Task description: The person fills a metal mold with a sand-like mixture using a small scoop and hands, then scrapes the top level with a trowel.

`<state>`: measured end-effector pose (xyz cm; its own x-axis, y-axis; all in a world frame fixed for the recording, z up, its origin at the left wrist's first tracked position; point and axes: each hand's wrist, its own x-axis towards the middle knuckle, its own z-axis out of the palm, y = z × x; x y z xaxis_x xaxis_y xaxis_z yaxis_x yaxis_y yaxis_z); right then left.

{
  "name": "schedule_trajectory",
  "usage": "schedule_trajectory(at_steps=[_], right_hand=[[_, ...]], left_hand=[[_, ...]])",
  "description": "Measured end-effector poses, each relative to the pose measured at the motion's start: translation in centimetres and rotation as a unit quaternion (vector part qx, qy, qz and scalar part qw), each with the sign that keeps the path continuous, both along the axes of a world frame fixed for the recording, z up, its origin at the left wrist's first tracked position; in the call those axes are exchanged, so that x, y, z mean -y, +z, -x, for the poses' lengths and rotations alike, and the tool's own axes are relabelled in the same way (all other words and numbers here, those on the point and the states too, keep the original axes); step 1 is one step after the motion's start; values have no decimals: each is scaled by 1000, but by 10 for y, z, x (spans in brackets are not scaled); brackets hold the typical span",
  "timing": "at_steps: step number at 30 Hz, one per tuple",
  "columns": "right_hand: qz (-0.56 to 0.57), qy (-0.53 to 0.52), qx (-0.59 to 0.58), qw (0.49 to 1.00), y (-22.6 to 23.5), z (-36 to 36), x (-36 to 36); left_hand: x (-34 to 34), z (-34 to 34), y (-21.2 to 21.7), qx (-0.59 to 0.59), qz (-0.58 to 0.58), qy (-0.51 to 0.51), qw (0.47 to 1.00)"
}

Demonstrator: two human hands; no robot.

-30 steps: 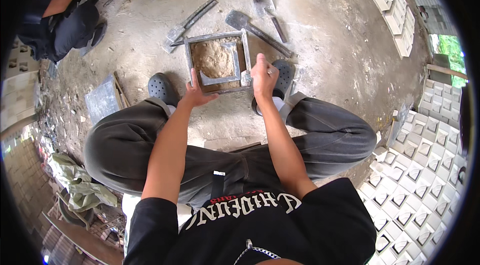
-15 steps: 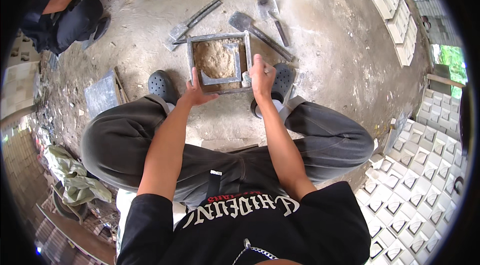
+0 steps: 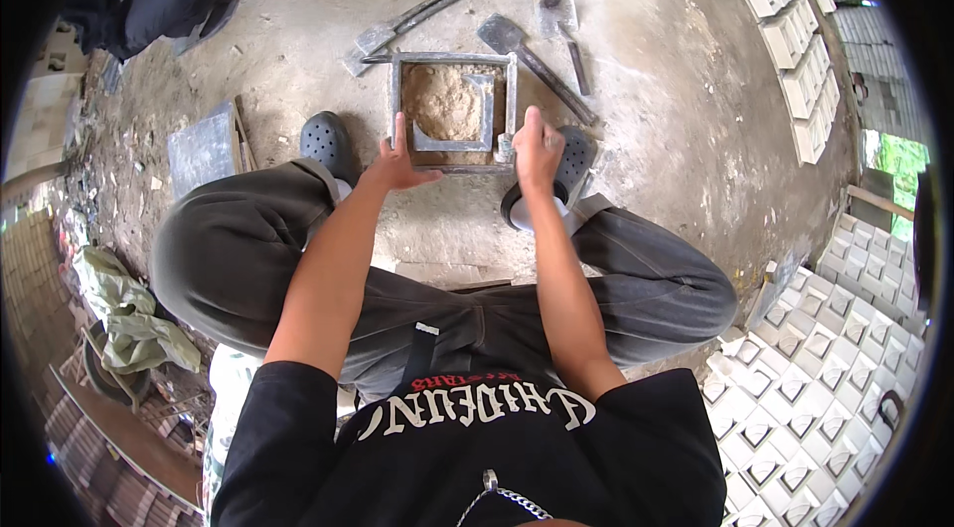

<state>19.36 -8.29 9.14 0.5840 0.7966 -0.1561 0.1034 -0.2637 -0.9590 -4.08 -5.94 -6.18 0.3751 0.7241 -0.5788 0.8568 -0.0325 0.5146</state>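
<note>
On the ground between my feet lies a square grey mould frame (image 3: 455, 57), holding pale crumbly sand-like material (image 3: 439, 98) and a grey angled inner piece (image 3: 449, 145). My left hand (image 3: 394, 169) rests at its near left corner, open, with one finger stretched along the left side and the thumb spread along the near side. Beside the near right corner, my right hand (image 3: 538, 154) is closed round a short tool, most of which the fingers hide. Only its pale blunt end (image 3: 505, 148) shows, close against the corner; whether it touches cannot be made out.
Beyond the frame lie a flat-bladed tool (image 3: 502, 32), a trowel (image 3: 556, 15) and metal bars (image 3: 429, 10). A grey board (image 3: 202, 151) is at left. Patterned pale blocks (image 3: 805, 398) stand at right, more blocks (image 3: 790, 35) at far right. Another person (image 3: 164, 5) crouches far left.
The whole view has shifted slightly, so the frame and tools appear further right. Both hands keep nearly the same places at the frame's near corners.
</note>
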Motion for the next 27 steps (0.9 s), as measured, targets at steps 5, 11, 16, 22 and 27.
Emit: schedule_trajectory(at_steps=[5,11,16,22,27], right_hand=[[-53,-15,-51,997,17,13,1],[-12,-9,4,1000,17,14,-6],[-24,-15,24,999,-14,1,0],[-14,-36,-13,999,-2,0,5],[14,-22,-14,1000,15,-1,-4]], left_hand=[[1,-4,5,-15,-6,12,1000],[0,-7,27,-41,31,15,999],[-3,-10,12,-39,22,4,999],[5,-8,3,-11,-21,1,1000],[0,-7,14,-36,40,-1,999]])
